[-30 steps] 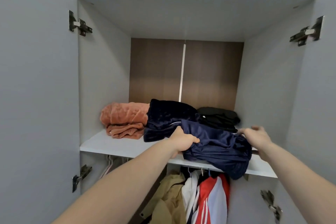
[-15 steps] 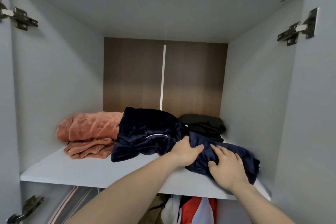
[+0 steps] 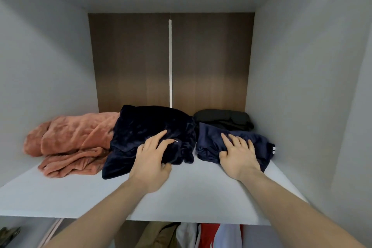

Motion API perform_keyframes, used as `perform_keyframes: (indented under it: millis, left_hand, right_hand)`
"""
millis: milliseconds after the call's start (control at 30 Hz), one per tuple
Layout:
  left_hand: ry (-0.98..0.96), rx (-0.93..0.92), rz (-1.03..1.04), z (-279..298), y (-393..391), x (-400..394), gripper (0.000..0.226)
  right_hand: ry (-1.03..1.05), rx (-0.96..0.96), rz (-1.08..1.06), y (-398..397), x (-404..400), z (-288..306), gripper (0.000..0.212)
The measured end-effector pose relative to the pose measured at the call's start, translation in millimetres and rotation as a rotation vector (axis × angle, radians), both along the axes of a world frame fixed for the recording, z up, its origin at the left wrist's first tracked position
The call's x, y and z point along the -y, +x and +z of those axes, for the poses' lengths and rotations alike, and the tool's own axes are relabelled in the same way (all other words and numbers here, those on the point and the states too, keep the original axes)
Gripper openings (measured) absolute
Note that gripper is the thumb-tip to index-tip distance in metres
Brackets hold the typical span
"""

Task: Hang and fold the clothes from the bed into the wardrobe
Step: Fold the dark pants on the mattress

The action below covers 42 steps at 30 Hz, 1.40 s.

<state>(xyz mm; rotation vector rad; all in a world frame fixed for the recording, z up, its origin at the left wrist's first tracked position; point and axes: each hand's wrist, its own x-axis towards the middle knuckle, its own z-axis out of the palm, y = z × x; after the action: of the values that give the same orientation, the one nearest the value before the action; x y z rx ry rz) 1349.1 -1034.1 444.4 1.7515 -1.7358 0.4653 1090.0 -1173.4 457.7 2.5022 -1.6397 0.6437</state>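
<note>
head view: both hands (image 3: 152,159) (image 3: 237,155) lie flat on folded clothes (image 3: 211,143).

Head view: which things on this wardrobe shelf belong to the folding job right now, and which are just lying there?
In the job:
- navy shorts, under the right hand
- dark velvet garment, under the left hand
- shelf

Lying about:
- orange fleece
- black garment
- hanging clothes below

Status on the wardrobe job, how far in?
Done: orange fleece and black garment lie folded on the shelf; clothes hang below. In hand: left hand presses the dark velvet garment, right hand the navy shorts. The bed is out of view.
</note>
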Motion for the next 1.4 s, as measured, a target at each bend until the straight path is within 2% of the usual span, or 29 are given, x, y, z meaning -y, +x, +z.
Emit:
perform_keyframes:
  millis: [233,400,533,833,1000,1200,1400]
  left_hand:
    - [0.004,-0.03,0.003,-0.5,1.8,4.3,0.069]
    - [0.011,-0.034,0.009,-1.0,2.4,3.3,0.07]
    - [0.037,-0.032,0.008,-0.8,0.1,1.0,0.071]
    - [0.2,0.024,0.002,-1.0,-16.4,-28.7,0.073]
    - [0.197,-0.082,-0.036,-7.6,-14.1,-110.6,0.068]
    - [0.104,-0.176,0.072,-20.4,20.7,-264.1,0.065]
    - [0.122,-0.322,0.34,-60.2,36.3,-414.6,0.057]
  right_hand:
    - [-0.027,0.008,0.065,4.8,12.5,-1.4,0.065]
    - [-0.271,0.053,0.088,8.9,-14.9,-2.8,0.064]
    - [-0.016,0.034,0.089,10.0,-29.3,-9.0,0.069]
    - [0.133,0.093,0.049,9.6,-81.6,-6.2,0.076]
    - [0.207,0.264,0.18,20.3,-138.7,-4.2,0.074]
    - [0.2,0.615,0.623,85.2,-260.8,-23.2,0.042]
    - [0.403,0.608,1.002,144.2,-365.5,-55.6,0.045]
